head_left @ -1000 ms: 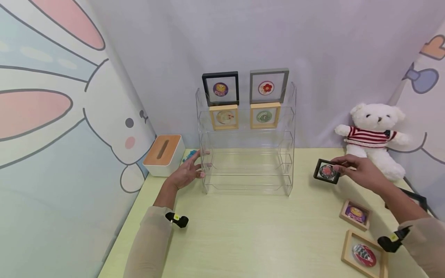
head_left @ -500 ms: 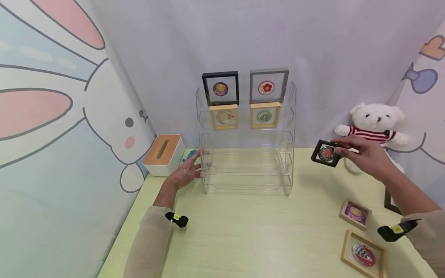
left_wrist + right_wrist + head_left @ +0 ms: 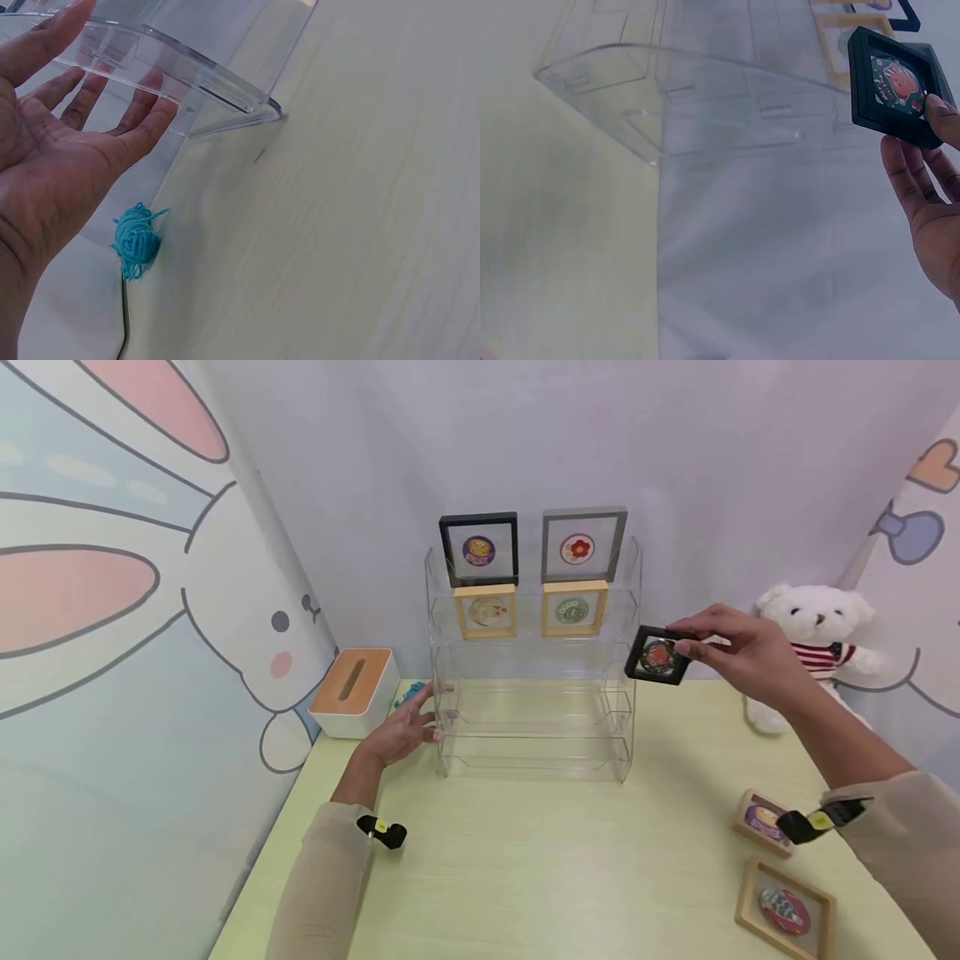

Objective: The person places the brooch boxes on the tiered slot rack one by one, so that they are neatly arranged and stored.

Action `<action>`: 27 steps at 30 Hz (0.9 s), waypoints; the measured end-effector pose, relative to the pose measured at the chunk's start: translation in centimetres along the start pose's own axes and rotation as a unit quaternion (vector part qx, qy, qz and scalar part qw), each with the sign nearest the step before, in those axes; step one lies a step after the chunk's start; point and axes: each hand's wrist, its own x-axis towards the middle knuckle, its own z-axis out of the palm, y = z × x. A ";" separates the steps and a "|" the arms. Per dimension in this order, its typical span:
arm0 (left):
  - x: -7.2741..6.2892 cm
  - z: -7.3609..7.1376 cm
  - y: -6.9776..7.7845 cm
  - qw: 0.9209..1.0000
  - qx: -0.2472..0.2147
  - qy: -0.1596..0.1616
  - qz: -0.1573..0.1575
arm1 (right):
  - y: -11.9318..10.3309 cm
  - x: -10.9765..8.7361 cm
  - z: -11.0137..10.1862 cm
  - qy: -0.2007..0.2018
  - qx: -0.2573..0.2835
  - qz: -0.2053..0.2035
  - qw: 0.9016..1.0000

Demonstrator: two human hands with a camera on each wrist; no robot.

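Observation:
My right hand (image 3: 742, 652) pinches a small black frame (image 3: 651, 660) between thumb and fingers, tilted, just right of the clear acrylic rack (image 3: 532, 737). A round badge with a red figure shows inside it, also in the right wrist view (image 3: 896, 86). With fingers spread and fairly straight, my left hand (image 3: 401, 735) touches the rack's left side panel. Its upper tiers bear a black frame (image 3: 454, 572), a grey frame (image 3: 550, 560) and two light wooden frames: one on the left (image 3: 462, 618), one on the right (image 3: 550, 614).
A small wooden frame (image 3: 753, 831) and a larger one (image 3: 750, 893) lie at the right. A white teddy bear (image 3: 798, 610) sits behind my right arm. Left of the rack stand a wooden-lidded tissue box (image 3: 352, 693) and a bundle of blue yarn (image 3: 136, 241). A wall backs the table.
My right hand has lifted the small black frame and carried it leftward to the rack's right side. My left hand stays at the rack's left panel.

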 end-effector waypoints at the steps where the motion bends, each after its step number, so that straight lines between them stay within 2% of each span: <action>1: 0.0 0.0 0.0 1.000 0.001 0.001 0.000 | -0.5 0.5 0.4 0.002 0.000 -0.011 1.000; 8: 0.1 0.0 0.0 1.000 0.002 0.001 0.005 | -4.3 3.8 3.9 0.003 0.018 -0.074 0.997; 11: 0.1 0.0 0.0 1.000 0.000 0.003 0.004 | -5.4 5.1 5.6 -0.003 0.008 -0.112 0.994; 14: 0.1 0.0 0.0 1.000 -0.001 0.005 0.003 | -6.2 6.2 7.2 -0.010 -0.002 -0.134 0.991; 21: 0.1 0.0 0.0 1.000 0.003 0.005 0.001 | -7.2 7.8 11.4 -0.009 -0.023 -0.159 0.987; 27: 0.1 -0.1 0.0 1.000 0.001 0.006 -0.008 | -8.0 8.2 14.6 -0.002 -0.041 -0.156 0.987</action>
